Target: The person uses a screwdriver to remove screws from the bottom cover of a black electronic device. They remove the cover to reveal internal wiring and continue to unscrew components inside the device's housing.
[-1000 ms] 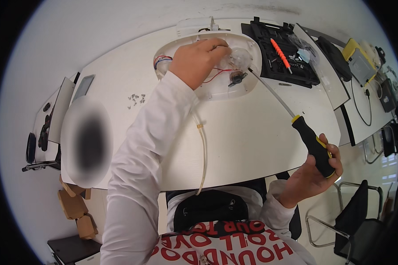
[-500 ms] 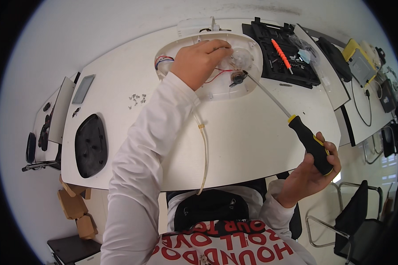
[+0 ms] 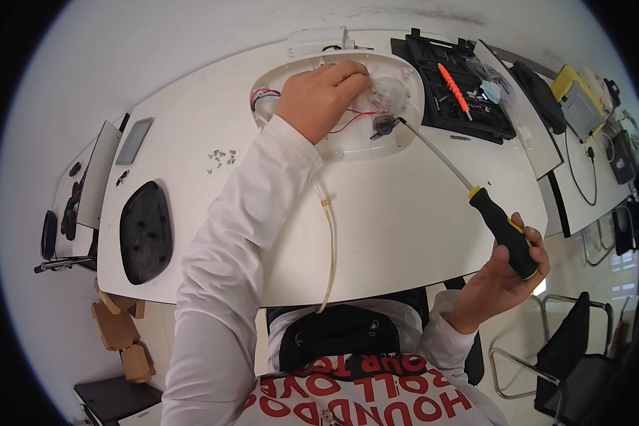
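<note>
A white oval appliance housing (image 3: 348,153) lies open at the far side of the table. My left hand (image 3: 321,99) rests over its middle, fingers bent and closed by a clear round plastic part (image 3: 390,94); what they grip is hidden. My right hand (image 3: 500,277) is wrapped round the black and yellow handle of a long screwdriver (image 3: 451,165), out past the table's right front edge. The screwdriver's tip is beside a small dark motor-like part (image 3: 385,126) in the housing. Red wires (image 3: 348,124) run near this part, and a clear tube (image 3: 330,241) hangs toward me.
An open black tool case (image 3: 433,64) with an orange flexible shaft (image 3: 454,91) stands right of the housing. Small screws (image 3: 222,160) lie left of my left arm. Farther left are a black plastic cover (image 3: 146,234) and a grey flat rectangular item (image 3: 135,140). A white part (image 3: 316,42) sits behind the housing.
The screwdriver has shifted slightly right, its tip now a little farther from the dark part's middle. That dark part looks slightly turned. My left hand has stayed almost still.
</note>
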`<action>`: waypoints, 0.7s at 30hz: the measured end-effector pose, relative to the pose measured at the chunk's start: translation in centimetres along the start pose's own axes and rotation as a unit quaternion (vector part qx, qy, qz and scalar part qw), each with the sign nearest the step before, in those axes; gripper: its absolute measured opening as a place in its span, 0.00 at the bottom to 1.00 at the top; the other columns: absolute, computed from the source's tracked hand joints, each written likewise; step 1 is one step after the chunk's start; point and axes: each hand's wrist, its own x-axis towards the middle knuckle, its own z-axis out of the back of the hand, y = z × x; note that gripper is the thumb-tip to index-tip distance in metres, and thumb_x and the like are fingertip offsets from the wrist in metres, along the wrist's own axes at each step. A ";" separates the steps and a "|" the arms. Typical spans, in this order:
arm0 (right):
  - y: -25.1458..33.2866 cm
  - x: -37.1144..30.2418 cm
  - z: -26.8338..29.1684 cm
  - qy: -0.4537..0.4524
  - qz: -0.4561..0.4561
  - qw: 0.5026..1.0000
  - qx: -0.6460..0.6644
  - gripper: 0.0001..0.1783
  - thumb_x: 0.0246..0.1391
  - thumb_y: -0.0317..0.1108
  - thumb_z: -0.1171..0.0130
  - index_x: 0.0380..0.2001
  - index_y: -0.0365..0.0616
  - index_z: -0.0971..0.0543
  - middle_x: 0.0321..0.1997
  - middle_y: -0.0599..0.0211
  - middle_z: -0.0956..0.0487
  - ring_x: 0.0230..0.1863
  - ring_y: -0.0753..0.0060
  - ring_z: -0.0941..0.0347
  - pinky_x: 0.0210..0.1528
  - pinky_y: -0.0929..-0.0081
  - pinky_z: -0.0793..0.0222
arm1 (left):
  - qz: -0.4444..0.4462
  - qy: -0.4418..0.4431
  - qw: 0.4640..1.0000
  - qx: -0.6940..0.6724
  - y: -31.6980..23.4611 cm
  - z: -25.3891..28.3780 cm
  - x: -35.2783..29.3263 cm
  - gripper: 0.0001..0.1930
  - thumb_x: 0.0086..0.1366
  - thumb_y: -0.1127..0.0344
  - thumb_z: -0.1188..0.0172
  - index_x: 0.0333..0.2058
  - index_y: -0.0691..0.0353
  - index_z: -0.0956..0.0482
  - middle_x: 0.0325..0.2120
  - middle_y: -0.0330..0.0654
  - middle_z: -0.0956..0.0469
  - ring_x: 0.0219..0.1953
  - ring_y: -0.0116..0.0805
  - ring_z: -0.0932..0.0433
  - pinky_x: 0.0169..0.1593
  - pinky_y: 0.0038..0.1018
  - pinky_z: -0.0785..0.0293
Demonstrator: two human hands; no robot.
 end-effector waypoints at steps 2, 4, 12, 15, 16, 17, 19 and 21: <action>0.0 0.0 0.0 0.000 -0.003 1.000 0.001 0.19 0.48 0.25 0.41 0.41 0.47 0.37 0.47 0.57 0.33 0.50 0.50 0.30 0.54 0.55 0.32 | 0.016 -0.007 1.000 -0.007 -0.3 -0.1 0.1 0.12 0.51 0.72 0.40 0.36 0.52 0.22 0.35 0.29 0.24 0.30 0.31 0.23 0.30 0.24 0.25; -0.1 0.1 0.0 0.000 -0.003 1.000 -0.003 0.19 0.48 0.25 0.41 0.42 0.46 0.37 0.48 0.57 0.33 0.50 0.50 0.30 0.54 0.55 0.32 | 0.022 -0.012 1.000 -0.010 -0.8 0.0 0.2 0.11 0.51 0.72 0.40 0.35 0.52 0.22 0.35 0.29 0.24 0.30 0.31 0.23 0.30 0.24 0.25; -0.4 0.5 0.0 -0.001 -0.006 1.000 -0.010 0.19 0.49 0.24 0.43 0.42 0.46 0.37 0.48 0.56 0.33 0.50 0.50 0.30 0.54 0.54 0.33 | 0.023 -0.023 0.999 -0.023 -0.5 -0.3 0.1 0.09 0.51 0.71 0.39 0.33 0.53 0.23 0.34 0.28 0.24 0.29 0.31 0.24 0.29 0.23 0.26; -0.5 0.4 -0.1 -0.003 -0.011 1.000 -0.004 0.19 0.48 0.24 0.42 0.42 0.45 0.37 0.47 0.56 0.33 0.49 0.50 0.30 0.55 0.55 0.33 | 0.025 -0.030 0.999 -0.023 -0.7 0.1 0.2 0.09 0.51 0.72 0.38 0.32 0.55 0.23 0.33 0.30 0.24 0.29 0.31 0.24 0.29 0.23 0.26; -0.6 0.4 -0.2 -0.005 -0.012 1.000 -0.007 0.19 0.48 0.24 0.42 0.42 0.45 0.37 0.47 0.56 0.33 0.49 0.50 0.30 0.55 0.55 0.33 | 0.045 -0.037 0.997 -0.056 -0.8 0.3 0.2 0.08 0.51 0.72 0.38 0.32 0.56 0.23 0.33 0.31 0.23 0.29 0.30 0.24 0.29 0.22 0.27; -0.6 0.3 -0.2 -0.007 -0.014 1.000 -0.009 0.19 0.48 0.24 0.41 0.42 0.45 0.37 0.47 0.56 0.33 0.49 0.50 0.30 0.55 0.55 0.32 | 0.066 -0.044 0.993 -0.087 -1.0 0.4 0.2 0.08 0.51 0.72 0.38 0.32 0.57 0.23 0.33 0.32 0.23 0.29 0.30 0.24 0.29 0.22 0.27; -0.6 0.0 -0.3 -0.018 -0.017 1.000 -0.017 0.20 0.48 0.25 0.41 0.42 0.45 0.37 0.47 0.56 0.32 0.49 0.51 0.30 0.55 0.56 0.32 | 0.094 -0.053 0.983 -0.147 -1.7 0.9 0.4 0.08 0.51 0.73 0.38 0.32 0.59 0.24 0.32 0.34 0.23 0.29 0.29 0.24 0.30 0.21 0.28; -0.7 -0.1 -0.4 -0.028 -0.026 0.999 -0.020 0.20 0.47 0.25 0.40 0.42 0.45 0.37 0.47 0.56 0.32 0.50 0.51 0.30 0.55 0.56 0.32 | 0.114 -0.054 0.974 -0.190 -2.4 2.6 0.4 0.08 0.51 0.74 0.38 0.32 0.60 0.24 0.32 0.36 0.22 0.29 0.29 0.25 0.31 0.20 0.29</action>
